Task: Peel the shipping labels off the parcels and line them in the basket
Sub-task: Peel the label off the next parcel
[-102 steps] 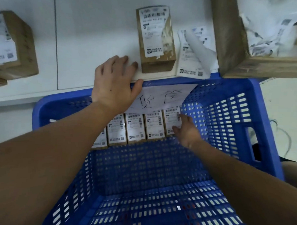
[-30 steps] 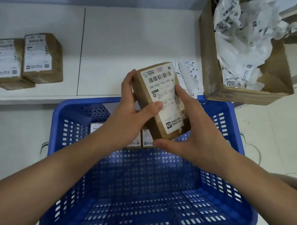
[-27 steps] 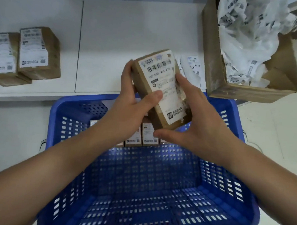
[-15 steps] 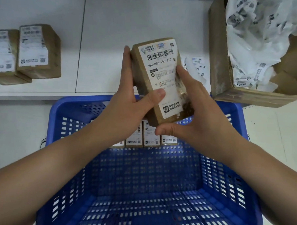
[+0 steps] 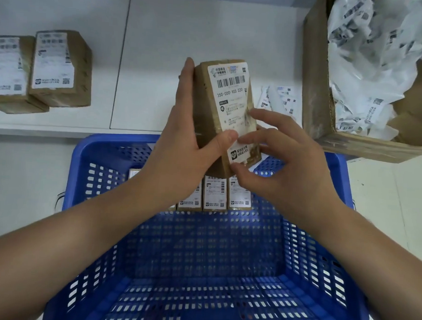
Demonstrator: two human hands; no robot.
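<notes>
Since half a second before, my right hand (image 5: pixel 284 168) let go of the parcel (image 5: pixel 221 116) and opened at the label (image 5: pixel 231 105) to peel it; my left hand (image 5: pixel 184 144) gripped it above the basket (image 5: pixel 88 169)

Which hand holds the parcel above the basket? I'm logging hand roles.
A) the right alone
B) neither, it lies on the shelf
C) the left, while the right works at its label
C: the left hand grips the parcel; the right hand picks at the label's lower end.
</notes>
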